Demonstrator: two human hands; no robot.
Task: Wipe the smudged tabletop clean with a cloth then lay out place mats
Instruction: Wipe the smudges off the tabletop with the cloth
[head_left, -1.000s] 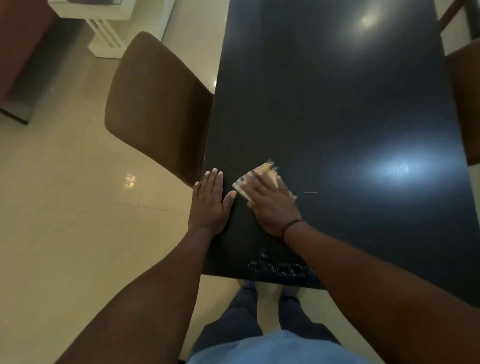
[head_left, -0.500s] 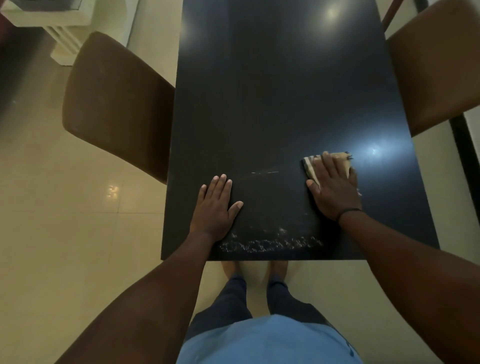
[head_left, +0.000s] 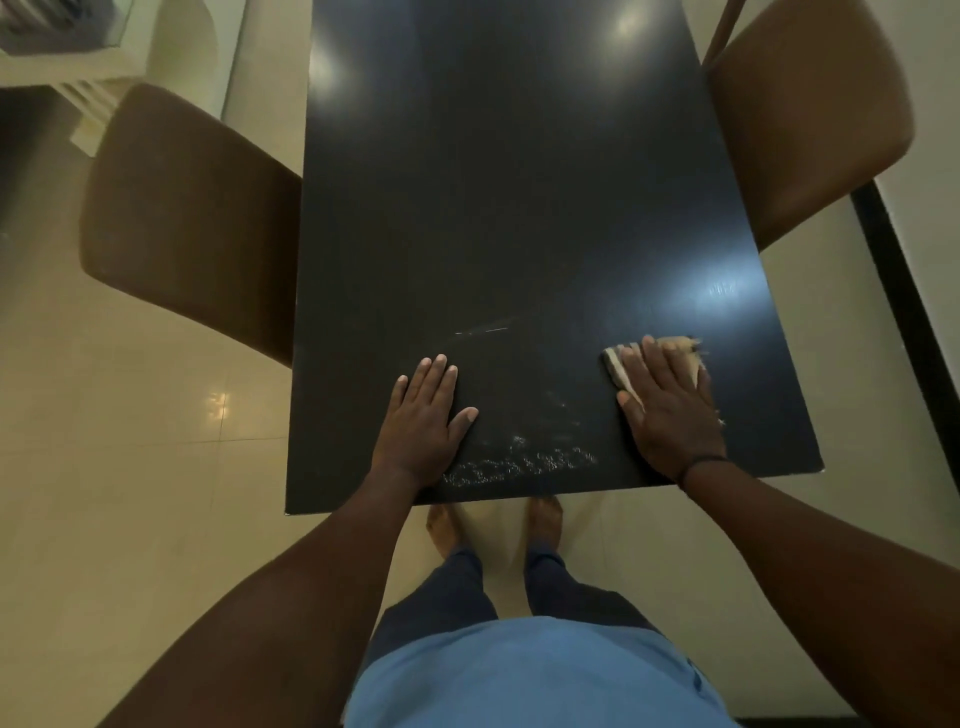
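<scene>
A long black tabletop (head_left: 509, 197) stretches away from me. My right hand (head_left: 670, 410) lies flat with straight fingers on a folded beige cloth (head_left: 618, 366), pressing it onto the near right part of the table. My left hand (head_left: 426, 421) rests flat on the near left part, fingers spread, holding nothing. A patch of whitish smudges (head_left: 524, 462) shows along the near edge between my hands, and a thin pale streak (head_left: 483, 330) lies farther in. No place mats are in view.
A brown chair (head_left: 187, 218) stands tucked at the table's left side and another brown chair (head_left: 805, 114) at the right. A white unit (head_left: 98, 67) stands on the cream tiled floor at the far left. My bare feet (head_left: 493, 525) stand at the near edge.
My right hand has slid the cloth from beside my left hand across to the right side of the table. My left hand stays flat on the table. The view has shifted.
</scene>
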